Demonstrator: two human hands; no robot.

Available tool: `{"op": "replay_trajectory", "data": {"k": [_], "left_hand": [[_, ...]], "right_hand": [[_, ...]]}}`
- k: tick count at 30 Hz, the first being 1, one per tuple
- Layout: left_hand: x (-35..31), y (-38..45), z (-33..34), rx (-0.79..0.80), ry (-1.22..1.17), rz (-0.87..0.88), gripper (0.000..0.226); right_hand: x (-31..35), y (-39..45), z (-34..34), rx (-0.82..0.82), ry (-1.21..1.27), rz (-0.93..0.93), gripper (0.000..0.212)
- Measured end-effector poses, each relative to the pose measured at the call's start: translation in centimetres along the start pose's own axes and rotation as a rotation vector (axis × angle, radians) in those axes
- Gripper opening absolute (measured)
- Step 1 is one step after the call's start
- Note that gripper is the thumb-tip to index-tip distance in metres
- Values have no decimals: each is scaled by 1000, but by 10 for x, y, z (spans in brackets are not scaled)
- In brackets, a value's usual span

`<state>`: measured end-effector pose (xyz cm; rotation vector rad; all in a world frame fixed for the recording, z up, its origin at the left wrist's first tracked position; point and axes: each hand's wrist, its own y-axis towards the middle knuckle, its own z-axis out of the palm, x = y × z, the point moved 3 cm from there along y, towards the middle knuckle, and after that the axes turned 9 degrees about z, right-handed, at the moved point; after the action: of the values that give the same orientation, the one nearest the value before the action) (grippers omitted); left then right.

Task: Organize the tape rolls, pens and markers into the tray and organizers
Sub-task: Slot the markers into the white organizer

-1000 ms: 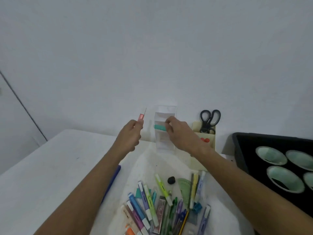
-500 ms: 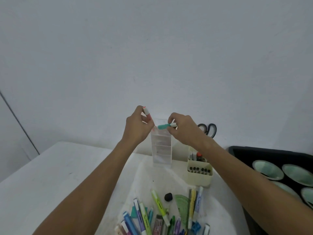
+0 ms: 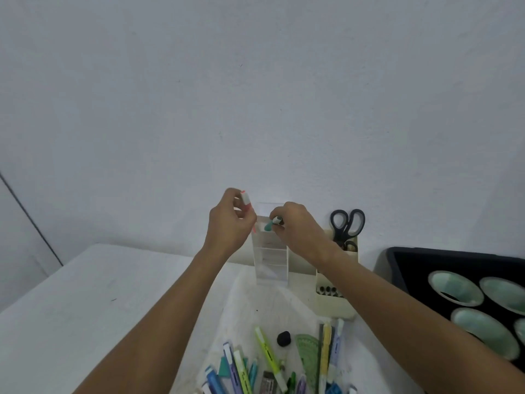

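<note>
My left hand [image 3: 228,223] pinches a pink-and-white marker [image 3: 246,201] at the top left edge of a tall clear organizer [image 3: 271,261]; its pink lower end shows behind the clear wall. My right hand [image 3: 298,226] pinches a teal marker [image 3: 270,225] with its tip pointing down into the organizer's top opening. A pile of pens and markers [image 3: 270,365] lies on a white cloth near me. A black tray [image 3: 403,263] at the right holds several mint-green tape rolls [image 3: 454,287].
A cream pen holder [image 3: 335,302] with black scissors [image 3: 346,224] stands right of the clear organizer, against the wall. A small black lump [image 3: 283,338] and a green protractor [image 3: 308,356] lie among the pens. The white table [image 3: 85,294] stretches to the left.
Both hands rose to the organizer's top. The teal marker turned from lying sideways to pointing down into the opening, and the pink marker came over to the organizer's left edge.
</note>
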<state>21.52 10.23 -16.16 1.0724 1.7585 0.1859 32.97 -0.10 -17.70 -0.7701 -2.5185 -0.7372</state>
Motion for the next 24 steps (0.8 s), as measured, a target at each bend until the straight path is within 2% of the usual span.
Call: {"op": "replay_trajectory", "data": {"k": [3,6,8,13,17,24], "left_hand": [[-6,3,-5,-40,-20,53,34],[-4,4,-1,-27,26,109,19],[0,1,4,26,156,150,6],[7,-3,14,154,417,128,23],[17,1,19,201,398,95,27],[25,3,18,310,413,147,22]], "right_hand": [[-1,1,3,6,-30,2,19],[0,4,5,1,-89,20,19],[0,4,7,1,-125,21,19],[2,4,10,13,-156,40,19],[5,10,18,25,-227,63,19],[10,12,27,119,-287,71,17]]}}
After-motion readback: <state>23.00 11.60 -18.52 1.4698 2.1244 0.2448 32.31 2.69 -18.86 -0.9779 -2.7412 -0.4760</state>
